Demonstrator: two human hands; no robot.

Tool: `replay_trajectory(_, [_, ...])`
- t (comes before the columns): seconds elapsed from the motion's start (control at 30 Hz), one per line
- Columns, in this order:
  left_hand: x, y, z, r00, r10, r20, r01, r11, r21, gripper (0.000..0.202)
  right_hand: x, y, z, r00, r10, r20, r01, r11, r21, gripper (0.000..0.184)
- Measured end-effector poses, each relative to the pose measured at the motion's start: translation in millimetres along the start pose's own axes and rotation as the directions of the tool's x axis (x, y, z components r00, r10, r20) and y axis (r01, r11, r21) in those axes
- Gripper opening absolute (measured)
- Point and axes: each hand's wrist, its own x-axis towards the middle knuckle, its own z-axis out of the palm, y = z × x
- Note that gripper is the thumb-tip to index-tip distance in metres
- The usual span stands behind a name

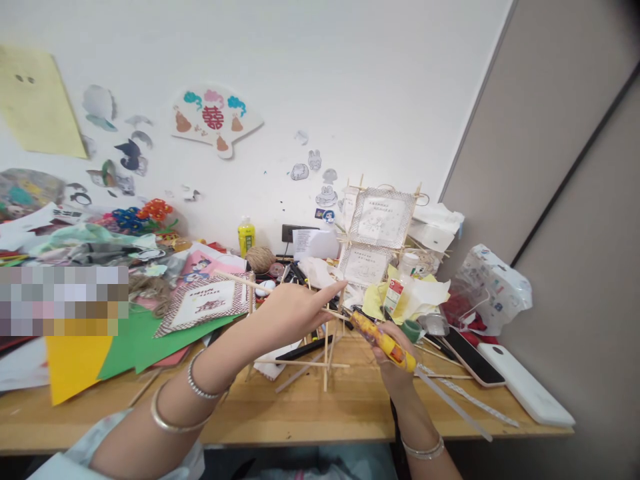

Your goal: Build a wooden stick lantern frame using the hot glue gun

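My left hand (pixel 295 310) is closed on a thin stick of a small wooden stick frame (pixel 310 347) that stands on the wooden table (pixel 350 407), with the index finger stretched out along the top stick. My right hand (pixel 393 363) grips a yellow and orange glue gun (pixel 383 340), its tip pointing at a joint of the frame next to my left fingertip. A translucent glue stick (pixel 455 407) sticks out of the gun's back end. Bangles sit on both wrists.
Coloured paper sheets (pixel 145 340) and a patterned card (pixel 205 303) lie at left. A paper lantern (pixel 377 233), yellow tissue, a twine ball (pixel 260 259) and a yellow bottle (pixel 246 235) crowd the back. Two phones (pixel 500 373) lie at right by the table edge.
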Motion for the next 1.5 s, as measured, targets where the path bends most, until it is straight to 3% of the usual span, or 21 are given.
replay_trajectory(0.43, [-1, -4, -0.1, 1.000, 0.018, 0.003, -0.018, 1.000, -0.010, 0.053, -9, 8, -2, 0.998, 0.052, 0.024, -0.052, 0.999, 0.005, 0.018])
replay_trajectory(0.57, [-2, -4, -1.0, 1.000, 0.021, 0.001, -0.021, 1.000, -0.018, 0.053, -13, 18, -3, 0.994, 0.085, 0.070, -0.081, 0.995, -0.061, 0.018])
replay_trajectory(0.67, [-3, -2, -2.2, 1.000, 0.003, -0.005, -0.004, 0.999, -0.049, 0.051, -11, 29, 0, 0.981, 0.105, 0.166, -0.070, 0.977, -0.201, 0.019])
replay_trajectory(0.83, [-3, 1, 0.6, 0.997, -0.064, -0.040, 0.057, 0.987, -0.151, 0.043, -5, 51, 13, 0.920, 0.199, 0.337, -0.005, 0.866, -0.500, 0.017])
replay_trajectory(1.07, [-2, 3, 7.8, 0.991, -0.105, -0.088, 0.083, 0.970, -0.231, 0.040, -21, 78, 27, 0.792, 0.448, 0.416, -0.114, 0.777, -0.620, 0.043])
replay_trajectory(1.2, [-1, 6, 6.8, 0.986, -0.143, -0.089, 0.120, 0.967, -0.224, 0.040, -16, 78, 21, 0.733, 0.507, 0.454, -0.216, 0.806, -0.551, 0.060])
replay_trajectory(1.3, [-1, 9, 6.4, 0.985, -0.147, -0.092, 0.125, 0.970, -0.208, 0.040, -4, 61, 15, 0.760, 0.467, 0.452, -0.326, 0.876, -0.356, 0.046])
replay_trajectory(1.37, [-1, 10, 7.2, 0.983, -0.152, -0.099, 0.130, 0.971, -0.202, 0.041, 4, 42, 15, 0.775, 0.404, 0.486, -0.402, 0.909, -0.114, 0.035])
replay_trajectory(1.43, [-1, 10, 8.5, 0.982, -0.156, -0.110, 0.132, 0.970, -0.204, 0.041, 10, 20, 18, 0.739, 0.377, 0.559, -0.516, 0.850, 0.109, 0.029])
replay_trajectory(1.5, [-1, 10, 9.2, 0.979, -0.161, -0.122, 0.134, 0.970, -0.202, 0.041, 13, -1, 24, 0.731, 0.345, 0.589, -0.555, 0.803, 0.219, 0.028])
